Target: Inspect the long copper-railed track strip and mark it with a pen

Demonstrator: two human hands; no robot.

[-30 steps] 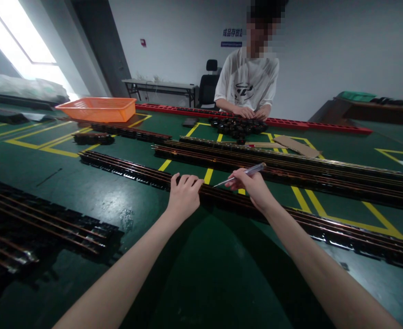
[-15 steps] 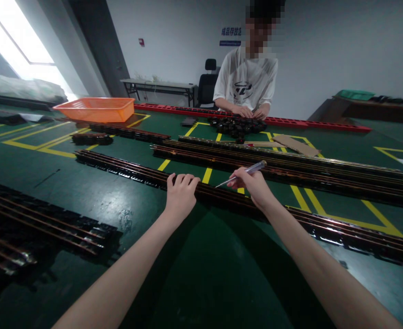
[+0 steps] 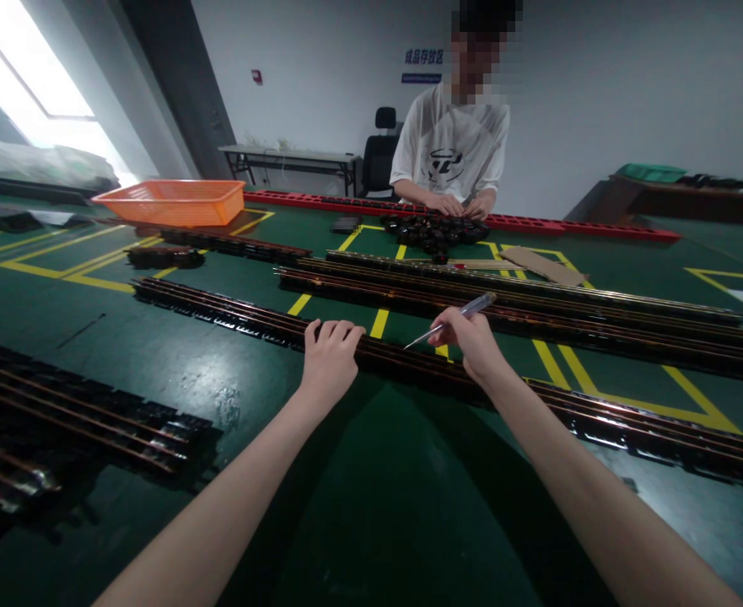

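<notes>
A long black strip with copper-coloured rails (image 3: 232, 315) runs across the table from left to lower right. My left hand (image 3: 331, 358) lies over this strip with its fingers curled across the top and far edge, gripping it. To the right, my right hand (image 3: 472, 341) is closed round a thin screwdriver-like tool with a clear handle (image 3: 477, 304). Its metal shaft slants down to the left, and the tip is at the strip's far edge. Whether the tip touches the strip I cannot tell.
Beyond lie more long railed strips (image 3: 573, 308), a cardboard piece (image 3: 545, 266) and a pile of small black parts (image 3: 434, 233). An orange basket (image 3: 172, 202) stands back left. Other strips (image 3: 80, 405) lie near left. Opposite, a co-worker's hands (image 3: 463, 205) are at a red rail (image 3: 573, 228).
My right hand and the tool have moved slightly right along the strip. My left hand stays on the strip. The whole view has shifted a little.
</notes>
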